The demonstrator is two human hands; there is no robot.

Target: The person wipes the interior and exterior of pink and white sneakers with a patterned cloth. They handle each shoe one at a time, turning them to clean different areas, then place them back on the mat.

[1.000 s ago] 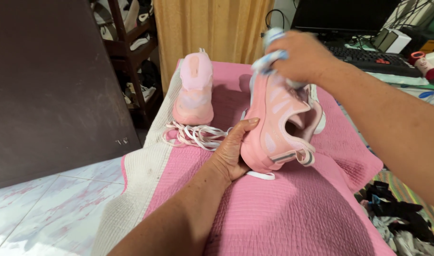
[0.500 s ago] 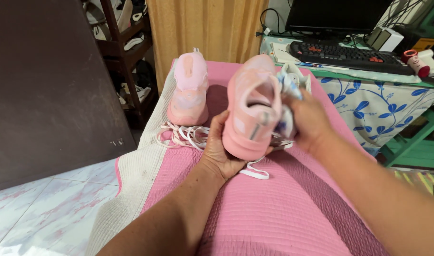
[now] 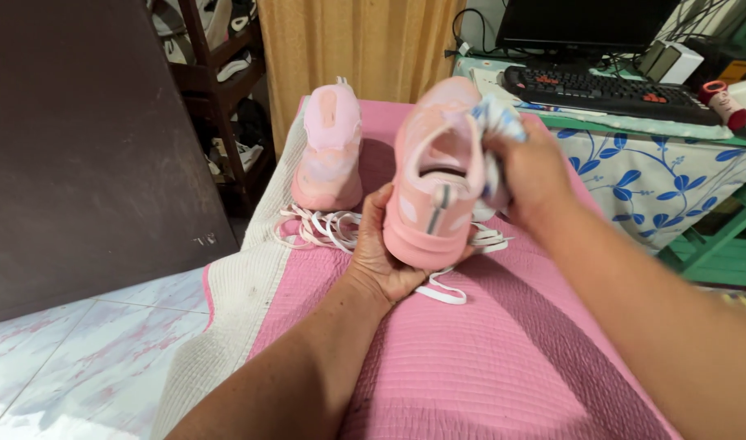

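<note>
Pink sneaker point(image 3: 432, 183) sits at the centre of the frame, heel toward the camera and toe pointing away, lifted off the pink quilted cover point(image 3: 487, 358). The left hand point(image 3: 389, 253) cups it from below and from the left, fingers curled around the sole and heel. The right hand point(image 3: 532, 175) is closed around a bunched white-and-blue cloth point(image 3: 495, 134) and presses it against the right side of the collar.

By its look the shoe is light, with a soft mesh upper that would give under pressure and a thicker foam sole that keeps its shape. The sole and heel counter look like the firm places to hold; the collar and tongue would likely fold. It has no laces, so the opening gapes and nothing shows inside it from here.

A second pink sneaker point(image 3: 331, 151) stands upright in the upper middle-left, also heel toward the camera, with loose white laces point(image 3: 324, 228) heaped just in front of it and trailing under the held shoe.

In the upper left, a dark wooden shelf point(image 3: 218, 81) holds several shoes. In the upper right, a table point(image 3: 658, 175) under a blue-flowered cloth carries a black keyboard point(image 3: 609, 90) and a monitor.
</note>
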